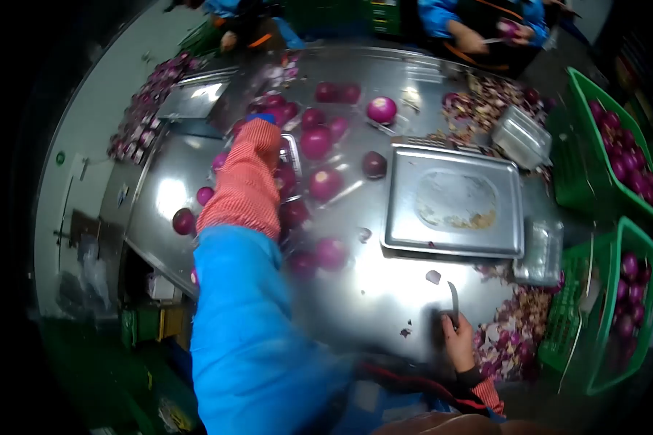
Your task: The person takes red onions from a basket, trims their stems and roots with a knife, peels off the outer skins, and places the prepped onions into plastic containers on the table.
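The broad silver-grey metal table [355,308] is smooth and glossy; the rectangular silver metal tray [450,165] likewise, save a dull, smeared centre. Round purple onions [316,142] have smooth, shiny skins; tan-and-purple peelings [514,337] look papery. The red-and-white checked cloth cuff [243,177] is matt, the clear rectangular plastic box [521,138] glossy.

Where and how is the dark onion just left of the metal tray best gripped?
Likely around its round middle, coming from above or the left: the onion is ball-shaped, and the metal tray stands close on its right.
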Demonstrator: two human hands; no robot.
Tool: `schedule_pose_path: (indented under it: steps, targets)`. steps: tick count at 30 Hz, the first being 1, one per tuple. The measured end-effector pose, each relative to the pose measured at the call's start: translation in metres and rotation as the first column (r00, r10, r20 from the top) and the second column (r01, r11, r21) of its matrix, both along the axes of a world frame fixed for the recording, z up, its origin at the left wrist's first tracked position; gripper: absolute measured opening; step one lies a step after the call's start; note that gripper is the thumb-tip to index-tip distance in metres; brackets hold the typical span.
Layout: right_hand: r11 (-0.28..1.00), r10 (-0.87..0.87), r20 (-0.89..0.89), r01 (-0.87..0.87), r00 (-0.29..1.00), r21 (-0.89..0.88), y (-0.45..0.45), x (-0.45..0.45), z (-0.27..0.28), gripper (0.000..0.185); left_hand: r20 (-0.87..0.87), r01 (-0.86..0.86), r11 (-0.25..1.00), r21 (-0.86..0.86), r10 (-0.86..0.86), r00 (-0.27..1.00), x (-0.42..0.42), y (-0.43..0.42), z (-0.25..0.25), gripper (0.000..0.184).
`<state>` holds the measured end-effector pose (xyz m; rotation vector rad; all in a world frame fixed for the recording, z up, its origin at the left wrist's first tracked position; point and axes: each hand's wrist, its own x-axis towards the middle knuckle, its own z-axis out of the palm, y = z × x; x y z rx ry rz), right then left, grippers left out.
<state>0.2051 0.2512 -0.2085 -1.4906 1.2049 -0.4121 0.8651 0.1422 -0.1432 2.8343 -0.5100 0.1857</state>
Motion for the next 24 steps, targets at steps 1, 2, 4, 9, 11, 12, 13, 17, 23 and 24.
schedule_pose_path:
  steps: [1, 2, 4, 9, 11, 12, 13, 17, 23, 24]
  targets:
    - [1.0, 0.023, -0.073, -0.023, 0.997, 0.002, 0.001, -0.007, -0.001, 0.025, 0.031, 0.015, 0.998, -0.066, -0.013, 0.999, -0.014, -0.007, 0.005, 0.042]
    - [0.996, -0.063, 0.027, 0.064, 0.998, -0.06, 0.004, -0.003, 0.006, 0.019, 0.057, 0.053, 0.989, -0.136, -0.046, 0.997, -0.028, -0.018, 0.008, 0.041]
    - [0.974, -0.041, 0.091, 0.06, 0.995, -0.218, 0.009, -0.013, -0.01, 0.022, -0.002, 0.337, 0.81, -0.481, -0.385, 0.923, -0.048, -0.053, -0.01, 0.033]
    - [0.968, -0.007, 0.108, 0.034, 0.994, -0.249, 0.02, -0.031, 0.001, 0.022, -0.137, 0.604, 0.223, -0.765, -0.973, 0.185, -0.324, -0.075, 0.026, 0.018]
    - [0.938, -0.036, 0.141, 0.082, 0.989, -0.336, 0.03, -0.043, -0.011, 0.021, -0.078, 0.731, 0.026, -0.682, -0.996, -0.037, -0.428, -0.073, 0.015, 0.017]
    - [0.918, -0.05, 0.155, 0.107, 0.987, -0.382, 0.032, -0.05, -0.02, 0.021, -0.136, 0.769, 0.006, -0.64, -0.985, -0.106, -0.484, -0.063, 0.032, 0.02]
    - [0.923, -0.093, 0.155, 0.144, 0.983, -0.357, 0.035, -0.058, -0.029, 0.02, -0.133, 0.8, -0.07, -0.596, -0.974, -0.184, -0.525, -0.063, 0.021, 0.024]
    - [0.889, -0.19, 0.115, 0.221, 0.975, -0.402, 0.045, -0.103, -0.027, 0.022, -0.152, 0.928, -0.271, -0.257, -0.937, -0.316, -0.64, -0.09, -0.034, 0.037]
    - [0.843, -0.401, 0.164, 0.433, 0.902, -0.32, 0.059, -0.171, -0.009, 0.028, -0.422, 0.952, -0.202, 0.229, -0.902, -0.09, -0.68, -0.111, -0.045, 0.036]
    - [0.84, -0.411, 0.198, 0.454, 0.89, -0.297, 0.06, -0.18, -0.007, 0.027, -0.403, 0.946, -0.208, 0.248, -0.91, -0.095, -0.683, -0.107, -0.038, 0.037]
